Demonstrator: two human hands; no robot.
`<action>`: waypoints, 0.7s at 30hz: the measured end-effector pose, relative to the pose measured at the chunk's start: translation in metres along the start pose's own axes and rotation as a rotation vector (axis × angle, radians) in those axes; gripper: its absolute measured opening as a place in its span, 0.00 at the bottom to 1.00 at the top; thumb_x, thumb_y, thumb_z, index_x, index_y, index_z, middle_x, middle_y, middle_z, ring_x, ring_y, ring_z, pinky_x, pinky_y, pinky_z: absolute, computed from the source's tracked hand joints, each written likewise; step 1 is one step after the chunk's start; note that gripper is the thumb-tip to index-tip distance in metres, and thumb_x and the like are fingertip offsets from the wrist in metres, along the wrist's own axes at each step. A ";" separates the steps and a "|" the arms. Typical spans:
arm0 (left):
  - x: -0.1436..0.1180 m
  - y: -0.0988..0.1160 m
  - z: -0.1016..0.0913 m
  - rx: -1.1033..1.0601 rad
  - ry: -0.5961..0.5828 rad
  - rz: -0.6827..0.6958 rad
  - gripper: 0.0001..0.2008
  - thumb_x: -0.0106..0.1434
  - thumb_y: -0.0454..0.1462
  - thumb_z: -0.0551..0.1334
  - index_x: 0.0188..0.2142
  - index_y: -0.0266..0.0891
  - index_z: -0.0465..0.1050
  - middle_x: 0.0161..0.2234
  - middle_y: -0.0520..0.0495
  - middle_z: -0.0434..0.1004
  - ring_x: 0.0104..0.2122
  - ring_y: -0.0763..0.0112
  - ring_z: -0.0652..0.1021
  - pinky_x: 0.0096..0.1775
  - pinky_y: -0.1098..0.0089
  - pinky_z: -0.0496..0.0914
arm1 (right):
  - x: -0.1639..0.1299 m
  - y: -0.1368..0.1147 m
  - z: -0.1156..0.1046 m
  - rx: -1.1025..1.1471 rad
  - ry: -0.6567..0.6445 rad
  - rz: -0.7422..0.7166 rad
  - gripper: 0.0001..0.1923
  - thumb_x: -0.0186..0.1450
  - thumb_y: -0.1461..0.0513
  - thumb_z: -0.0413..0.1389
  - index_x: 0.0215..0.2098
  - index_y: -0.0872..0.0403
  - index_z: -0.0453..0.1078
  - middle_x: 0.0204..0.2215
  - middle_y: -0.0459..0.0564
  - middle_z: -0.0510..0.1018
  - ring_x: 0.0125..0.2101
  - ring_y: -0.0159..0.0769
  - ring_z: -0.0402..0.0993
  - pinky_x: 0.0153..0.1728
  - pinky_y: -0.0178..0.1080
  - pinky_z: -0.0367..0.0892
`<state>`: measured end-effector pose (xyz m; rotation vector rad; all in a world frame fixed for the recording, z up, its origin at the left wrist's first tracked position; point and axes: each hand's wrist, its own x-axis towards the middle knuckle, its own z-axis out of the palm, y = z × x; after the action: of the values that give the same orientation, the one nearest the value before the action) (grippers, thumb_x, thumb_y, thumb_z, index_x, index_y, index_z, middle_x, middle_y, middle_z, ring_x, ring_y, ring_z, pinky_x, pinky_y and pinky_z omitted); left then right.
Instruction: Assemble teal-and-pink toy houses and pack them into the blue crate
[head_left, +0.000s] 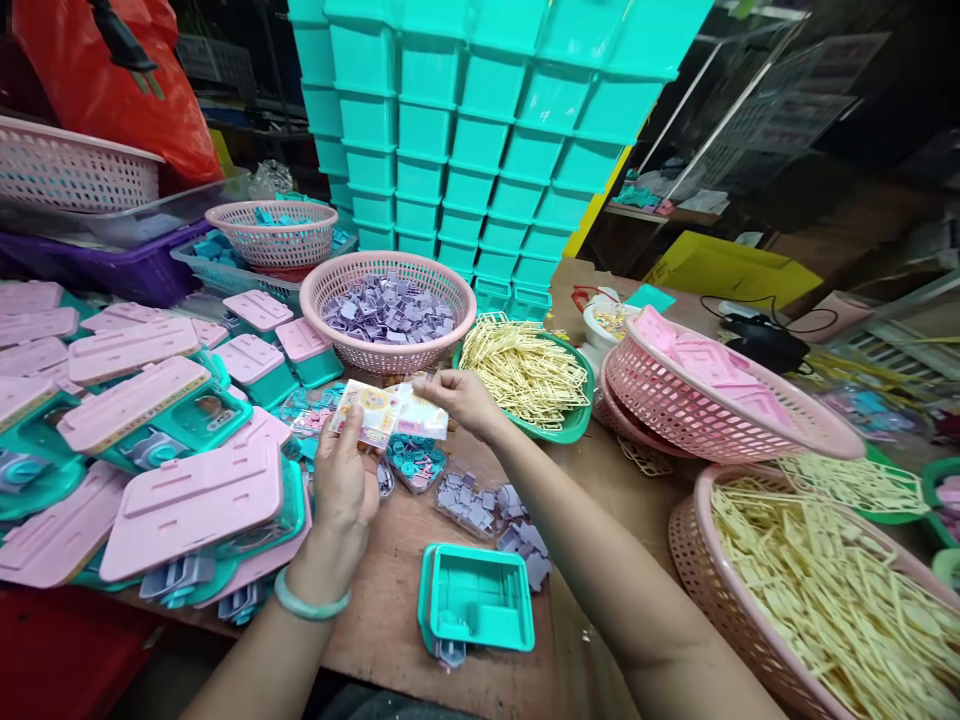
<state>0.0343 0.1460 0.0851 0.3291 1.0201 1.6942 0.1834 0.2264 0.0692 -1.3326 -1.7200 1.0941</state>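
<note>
My left hand [343, 485], with a pale green bangle on the wrist, is closed on a small stack of printed cards [372, 413], thumb on top. My right hand [469, 400] pinches the upper edge of another printed card [421, 416], which overlaps the stack's right side. The small print cannot be read. Beneath the cards lie a clear tray of teal and pink round parts [416, 463] and a clear tray of grey-purple parts [466, 500]. Nearer me, a teal plastic box [484, 600] stands on the wooden table with its inside facing up.
Pink-topped teal toy pieces [195, 500] are piled at left. Behind stand a pink basket of purple parts [388, 340] and tall stacked teal bins [465, 130]. A green basket of cream sticks [525, 380], a tilted basket of pink parts [720, 390] and another cream-stick basket [817, 590] stand at right.
</note>
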 end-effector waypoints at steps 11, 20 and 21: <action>-0.019 -0.007 -0.005 0.078 -0.182 -0.068 0.14 0.58 0.39 0.74 0.43 0.41 0.79 0.46 0.47 0.83 0.42 0.69 0.81 0.40 0.75 0.75 | -0.037 -0.015 0.002 0.264 -0.022 -0.112 0.22 0.63 0.43 0.61 0.33 0.54 0.73 0.25 0.44 0.75 0.26 0.31 0.70 0.28 0.34 0.65; -0.049 -0.033 0.031 0.030 -0.263 -0.287 0.06 0.63 0.34 0.69 0.41 0.39 0.79 0.42 0.46 0.84 0.47 0.65 0.82 0.52 0.68 0.75 | -0.119 -0.001 -0.002 0.360 0.183 0.076 0.23 0.65 0.42 0.58 0.27 0.50 0.64 0.14 0.39 0.66 0.15 0.28 0.59 0.18 0.32 0.54; -0.049 -0.035 0.036 0.047 -0.231 -0.311 0.06 0.63 0.31 0.67 0.41 0.38 0.78 0.40 0.46 0.85 0.45 0.66 0.83 0.52 0.67 0.75 | -0.126 0.002 -0.005 0.249 0.209 0.031 0.21 0.67 0.45 0.57 0.27 0.51 0.66 0.16 0.40 0.68 0.17 0.29 0.62 0.20 0.32 0.56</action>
<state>0.0997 0.1209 0.0925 0.3669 0.8899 1.3214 0.2174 0.1052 0.0665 -1.2708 -1.3682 1.1034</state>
